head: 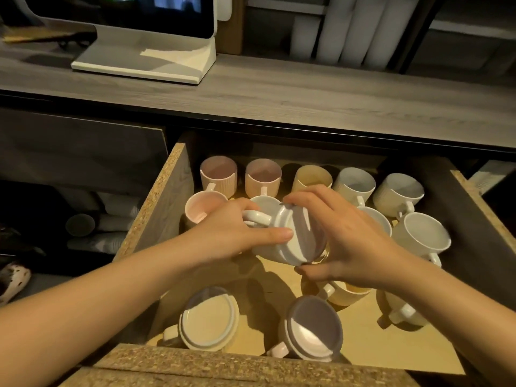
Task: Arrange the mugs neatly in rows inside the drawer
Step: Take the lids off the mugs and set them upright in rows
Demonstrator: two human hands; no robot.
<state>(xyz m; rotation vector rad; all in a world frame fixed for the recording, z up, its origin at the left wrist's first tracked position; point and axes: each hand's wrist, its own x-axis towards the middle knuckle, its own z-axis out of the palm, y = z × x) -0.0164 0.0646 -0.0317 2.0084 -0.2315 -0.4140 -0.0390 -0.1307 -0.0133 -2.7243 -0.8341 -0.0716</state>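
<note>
Gripping a white ceramic mug tipped base-toward-us, our left hand and right hand clasp it above the open chipboard drawer

Mugs around the held mug, inside the drawer

Five upright mugs lined up behind it; two upturned mugs sat before it; more mugs stood at its right, one at its left.

Open chipboard drawer with pale wooden floor, far row of 5 upright mugs, 2 pink at left, 1 yellow, 2 white at right, 2 mugs lying base-up near the front edge, grey wooden counter above, white monitor stand on it at far left
</note>
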